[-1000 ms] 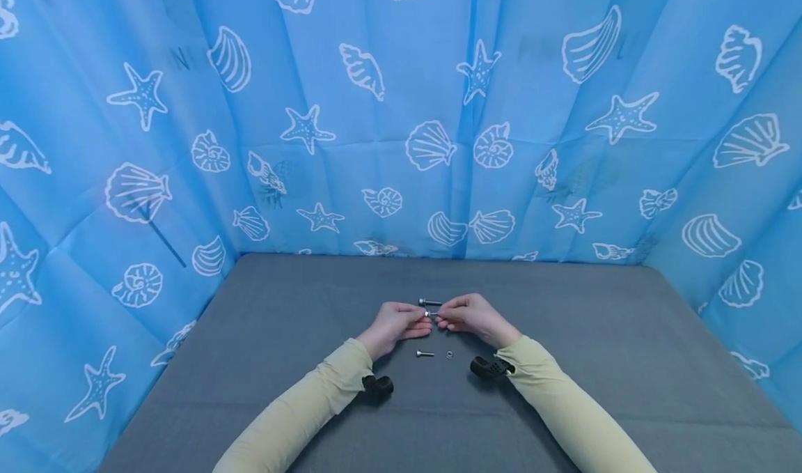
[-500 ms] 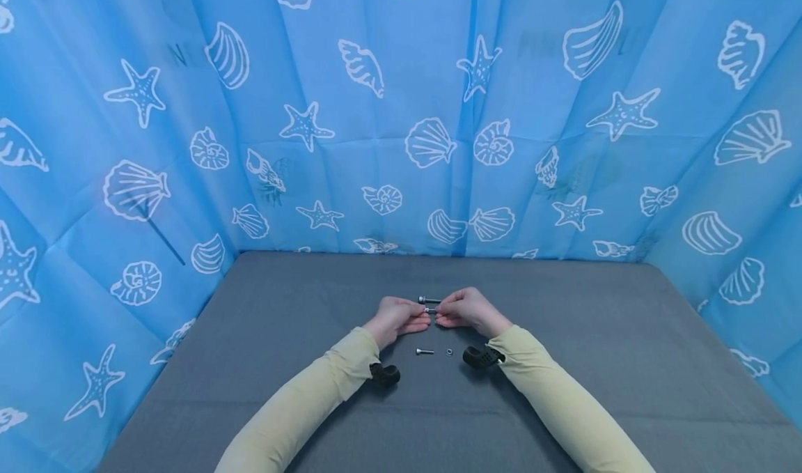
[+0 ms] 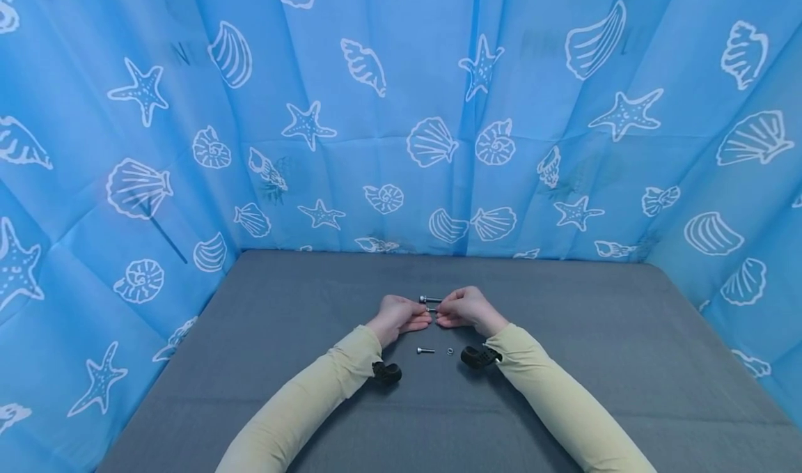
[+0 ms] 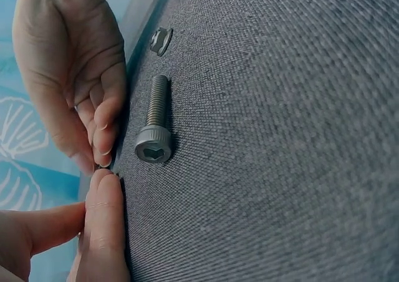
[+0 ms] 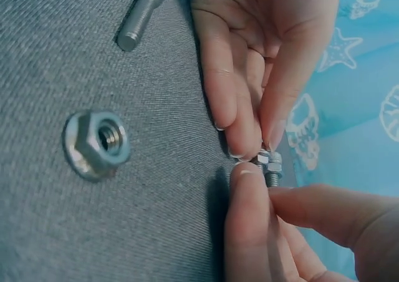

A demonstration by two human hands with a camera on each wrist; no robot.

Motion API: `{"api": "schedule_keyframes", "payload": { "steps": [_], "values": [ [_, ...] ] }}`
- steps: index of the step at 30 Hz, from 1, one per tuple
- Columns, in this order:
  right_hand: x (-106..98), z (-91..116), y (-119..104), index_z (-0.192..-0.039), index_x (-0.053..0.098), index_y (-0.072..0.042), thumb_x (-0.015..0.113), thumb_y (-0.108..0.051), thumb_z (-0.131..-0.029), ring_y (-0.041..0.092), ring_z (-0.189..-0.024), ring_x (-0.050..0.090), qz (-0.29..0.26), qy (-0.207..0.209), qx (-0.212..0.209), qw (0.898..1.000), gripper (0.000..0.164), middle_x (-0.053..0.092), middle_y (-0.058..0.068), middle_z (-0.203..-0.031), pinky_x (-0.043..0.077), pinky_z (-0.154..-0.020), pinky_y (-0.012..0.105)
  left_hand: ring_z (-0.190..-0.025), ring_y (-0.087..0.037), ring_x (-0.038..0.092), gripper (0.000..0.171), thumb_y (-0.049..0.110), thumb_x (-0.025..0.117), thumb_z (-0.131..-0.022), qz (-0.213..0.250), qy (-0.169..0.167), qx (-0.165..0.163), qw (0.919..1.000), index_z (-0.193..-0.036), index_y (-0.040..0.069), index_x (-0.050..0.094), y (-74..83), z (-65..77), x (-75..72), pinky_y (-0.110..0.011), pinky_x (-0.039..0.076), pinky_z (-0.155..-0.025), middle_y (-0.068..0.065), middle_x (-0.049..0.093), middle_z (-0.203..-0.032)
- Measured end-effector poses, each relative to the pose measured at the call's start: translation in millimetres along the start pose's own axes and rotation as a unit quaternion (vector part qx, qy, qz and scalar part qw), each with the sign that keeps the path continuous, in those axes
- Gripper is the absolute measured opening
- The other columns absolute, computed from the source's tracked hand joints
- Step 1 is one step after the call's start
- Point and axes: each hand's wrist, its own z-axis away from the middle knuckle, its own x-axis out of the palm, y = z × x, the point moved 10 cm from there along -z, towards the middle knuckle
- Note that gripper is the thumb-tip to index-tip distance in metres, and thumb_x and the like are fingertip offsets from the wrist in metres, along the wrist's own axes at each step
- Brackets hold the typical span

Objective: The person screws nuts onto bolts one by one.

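Observation:
My left hand and right hand meet over the grey table. Between their fingertips is a small silver bolt. Left thumb and fingers pinch its wider end at the left; the right thumb and fingers pinch the other end. In the right wrist view a shiny hex-sided piece shows at the left fingertips; whether it is a nut or the bolt's head I cannot tell. Closer to me lie a loose socket-head bolt, with its head to the left, and a flange nut.
Just beyond the hands a longer bolt lies on the table, its right end near the right fingers. Black wrist mounts hang below both cuffs. A blue curtain with white shells surrounds the table's back and sides.
Both hands have shifted slightly away from me while still holding the small bolt between them. Less of the bolt shows between the fingers. The loose bolt and nut stay put.

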Motion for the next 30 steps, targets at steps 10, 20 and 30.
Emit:
{"api": "schedule_keyframes", "payload": {
  "steps": [10,20,30],
  "values": [
    [2.0,16.0,5.5,-0.122,0.054,0.013,0.05,-0.016,-0.1,0.02,-0.084,0.068,-0.024,-0.091,-0.024,0.995,0.037,0.067,0.02,-0.1,0.057,-0.078,0.034,-0.079,-0.019,0.07,0.027,0.015,0.064,-0.094,-0.013,-0.047,-0.014,0.9987,-0.112,-0.005,0.063,-3.2,5.8,-7.8,-0.032,0.058,-0.074,-0.017,0.069,-0.098],
    [8.4,48.1,3.1,-0.127,0.045,0.019,0.043,-0.017,-0.103,0.029,-0.102,0.064,-0.018,-0.19,-0.074,0.979,0.043,0.062,0.028,-0.114,0.051,-0.091,0.041,-0.09,-0.02,0.068,0.042,0.03,0.061,-0.095,-0.05,-0.153,0.003,0.9869,-0.119,-0.004,0.062,-0.9,20.7,-7.8,-0.033,0.056,-0.082,-0.013,0.069,-0.102],
    [1.2,57.8,1.8,-0.124,0.048,0.019,0.048,-0.014,-0.102,0.033,-0.102,0.063,0.043,-0.192,-0.128,0.972,0.04,0.062,0.029,-0.112,0.053,-0.088,0.041,-0.09,-0.019,0.067,0.039,0.03,0.063,-0.094,-0.173,-0.181,0.119,0.9608,-0.111,-0.005,0.066,9.5,36.5,-4.1,-0.032,0.056,-0.081,-0.012,0.071,-0.099]
  ]
}}
